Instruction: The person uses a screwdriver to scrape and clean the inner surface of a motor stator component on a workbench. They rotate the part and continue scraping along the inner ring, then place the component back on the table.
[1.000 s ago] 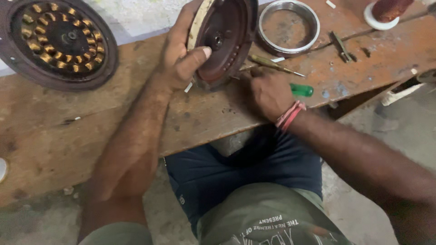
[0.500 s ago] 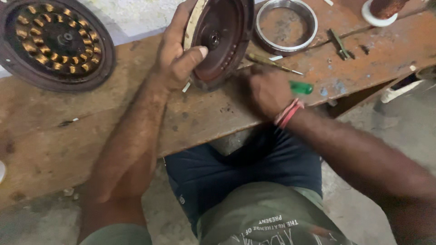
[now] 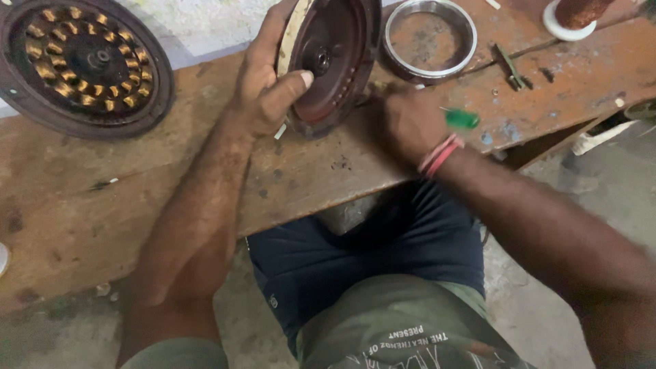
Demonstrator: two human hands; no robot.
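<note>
Head view looks down on a worn wooden tabletop [image 3: 102, 205] with the person's knees below it. Left hand [image 3: 263, 85] is clamped on a dark red round cover [image 3: 335, 58], which stands tilted on its edge at the far middle of the tabletop; the thumb presses on its hollow inner face, the fingers wrap behind its pale rim. Right hand [image 3: 406, 123] rests on the tabletop just right of the cover's lower edge, closed around a screwdriver whose green handle [image 3: 462, 119] sticks out to the right; its tip is hidden, so whether it touches the cover cannot be told. A red band [image 3: 439, 154] sits on that wrist. Far left lies a dark round stator [image 3: 82, 61] with a ring of copper coils. Just right of the cover lies a metal ring [image 3: 429, 37], flat on the tabletop. Farther right lies a small dark tool [image 3: 509, 66], and a white-based spool [image 3: 570, 17] stands at the far right corner.
</note>
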